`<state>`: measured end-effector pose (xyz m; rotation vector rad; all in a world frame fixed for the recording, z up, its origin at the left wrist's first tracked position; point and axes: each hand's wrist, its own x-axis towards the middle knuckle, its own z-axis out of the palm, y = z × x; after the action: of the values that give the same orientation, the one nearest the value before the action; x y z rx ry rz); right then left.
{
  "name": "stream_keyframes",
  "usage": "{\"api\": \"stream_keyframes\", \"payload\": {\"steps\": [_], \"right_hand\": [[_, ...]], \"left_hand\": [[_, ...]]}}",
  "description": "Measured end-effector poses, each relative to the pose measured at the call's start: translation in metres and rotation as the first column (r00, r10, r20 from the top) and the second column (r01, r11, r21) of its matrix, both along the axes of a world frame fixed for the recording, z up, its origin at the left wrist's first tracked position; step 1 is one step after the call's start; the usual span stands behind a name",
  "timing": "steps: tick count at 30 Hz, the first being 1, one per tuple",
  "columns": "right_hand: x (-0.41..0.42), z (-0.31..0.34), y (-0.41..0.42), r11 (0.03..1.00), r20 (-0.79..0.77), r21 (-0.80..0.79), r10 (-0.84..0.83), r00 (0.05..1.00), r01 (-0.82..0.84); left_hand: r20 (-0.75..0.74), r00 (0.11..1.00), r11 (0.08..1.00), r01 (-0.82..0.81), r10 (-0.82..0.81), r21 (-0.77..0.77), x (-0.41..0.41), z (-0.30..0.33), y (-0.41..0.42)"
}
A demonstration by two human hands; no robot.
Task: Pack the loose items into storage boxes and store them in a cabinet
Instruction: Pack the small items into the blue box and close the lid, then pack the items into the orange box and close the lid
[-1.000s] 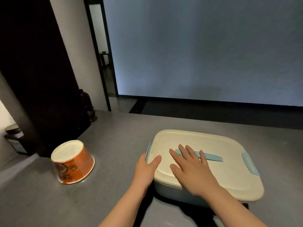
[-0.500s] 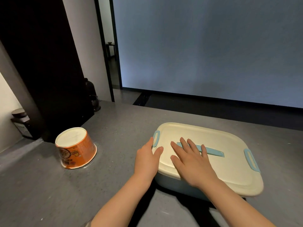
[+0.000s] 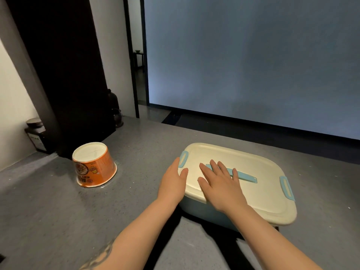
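A light-blue storage box with a cream lid [image 3: 259, 184] sits on the grey countertop [image 3: 58, 211], its blue latches at the left and right ends. My right hand [image 3: 222, 186] lies flat on the lid, fingers spread over the blue handle strip [image 3: 245, 177]. My left hand [image 3: 172, 182] rests against the box's left end beside the left latch [image 3: 183, 158], thumb on the lid's rim, fingers apart. An orange instant-noodle cup [image 3: 93, 164] stands upside down to the left, apart from both hands.
A black column [image 3: 64, 75] rises at the left back of the counter. Dark jars [image 3: 115, 110] stand beside it, and another dark container [image 3: 36, 133] sits at the far left. Past the counter's far edge is a large pale wall panel [image 3: 253, 55].
The view has shifted, so everything sits further right and lower. My left hand has slid a little forward along the box's left end toward the latch. The right hand stays on the lid.
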<state>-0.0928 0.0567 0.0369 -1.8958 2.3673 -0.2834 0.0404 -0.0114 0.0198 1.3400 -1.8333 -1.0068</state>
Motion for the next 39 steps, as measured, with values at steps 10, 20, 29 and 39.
{"api": "stream_keyframes", "payload": {"steps": [10,20,29,39], "right_hand": [[0.029,-0.001,0.012,0.980,-0.037,-0.166,-0.115,0.993,0.108],[0.243,-0.004,-0.132,0.899,0.153,-0.222,0.414,0.898,-0.377],[0.291,-0.010,-0.249,0.912,0.088,0.186,0.356,0.931,-0.366],[0.215,-0.060,-0.148,0.906,0.727,-0.406,0.240,0.644,0.121]], "left_hand": [[-0.069,0.915,0.916,-0.399,0.397,-0.029,0.165,-0.049,0.026],[0.200,0.883,0.901,-0.434,0.425,0.004,0.281,-0.094,0.013],[0.355,0.864,0.926,-0.378,0.356,-0.009,0.282,-0.092,0.004],[0.382,0.844,0.924,-0.375,0.376,-0.080,0.275,-0.098,0.012]]}}
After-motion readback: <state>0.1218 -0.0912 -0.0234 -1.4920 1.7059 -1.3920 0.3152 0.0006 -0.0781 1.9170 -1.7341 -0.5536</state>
